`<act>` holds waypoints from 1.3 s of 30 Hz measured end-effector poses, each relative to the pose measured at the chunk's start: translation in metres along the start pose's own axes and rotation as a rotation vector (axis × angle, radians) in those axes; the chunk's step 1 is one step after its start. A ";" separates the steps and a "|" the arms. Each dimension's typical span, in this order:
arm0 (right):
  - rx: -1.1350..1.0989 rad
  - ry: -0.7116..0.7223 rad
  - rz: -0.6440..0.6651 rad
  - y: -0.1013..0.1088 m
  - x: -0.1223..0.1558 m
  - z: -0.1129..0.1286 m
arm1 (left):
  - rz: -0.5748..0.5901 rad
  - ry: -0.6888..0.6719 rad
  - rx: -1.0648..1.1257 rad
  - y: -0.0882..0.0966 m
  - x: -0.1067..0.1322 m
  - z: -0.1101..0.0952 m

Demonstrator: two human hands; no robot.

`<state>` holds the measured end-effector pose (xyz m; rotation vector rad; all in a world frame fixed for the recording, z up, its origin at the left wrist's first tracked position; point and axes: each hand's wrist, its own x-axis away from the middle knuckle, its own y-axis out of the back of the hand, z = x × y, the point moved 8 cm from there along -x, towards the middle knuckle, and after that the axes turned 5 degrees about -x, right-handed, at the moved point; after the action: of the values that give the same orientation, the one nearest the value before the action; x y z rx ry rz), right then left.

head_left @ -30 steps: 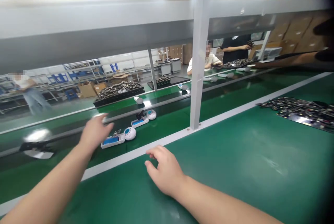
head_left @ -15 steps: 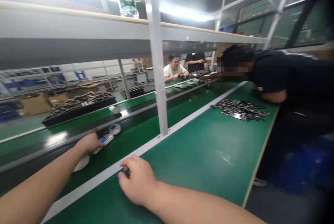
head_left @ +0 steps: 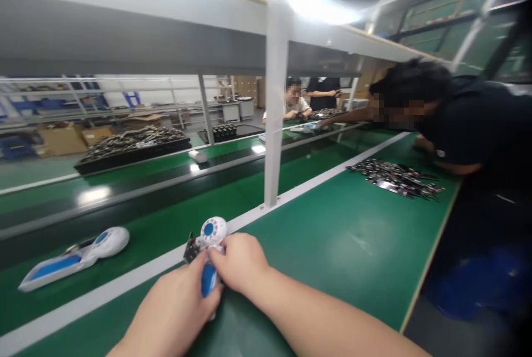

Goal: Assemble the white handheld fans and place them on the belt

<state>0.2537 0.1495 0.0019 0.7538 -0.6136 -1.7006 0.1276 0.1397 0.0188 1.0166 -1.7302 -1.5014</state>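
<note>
A white and blue handheld device (head_left: 209,246) with a round head and a small dark circuit board at its side is over the near edge of the green bench (head_left: 332,235). My left hand (head_left: 174,307) is closed round its body from below. My right hand (head_left: 239,263) pinches its upper part from the right. A second device of the same kind (head_left: 75,257) lies flat on the green conveyor belt (head_left: 166,218) to the left, untouched.
A white post (head_left: 272,124) rises from the bench's far edge. A pile of dark small parts (head_left: 394,177) lies at the right, where a person in a dark shirt (head_left: 457,124) leans over the bench. Black trays of parts (head_left: 133,146) and other workers are beyond the belt.
My left hand reached onto the belt, took one device and brought it back to the bench edge. My right hand moved onto the device. The view has swung right and down.
</note>
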 end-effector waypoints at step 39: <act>-0.461 0.118 0.067 -0.013 0.007 0.004 | -0.101 0.142 0.577 0.005 -0.006 0.038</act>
<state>0.2412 0.1457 -0.0068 0.4908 -0.1503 -1.6384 0.0982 0.1646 0.0175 1.4745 -2.0804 -0.9633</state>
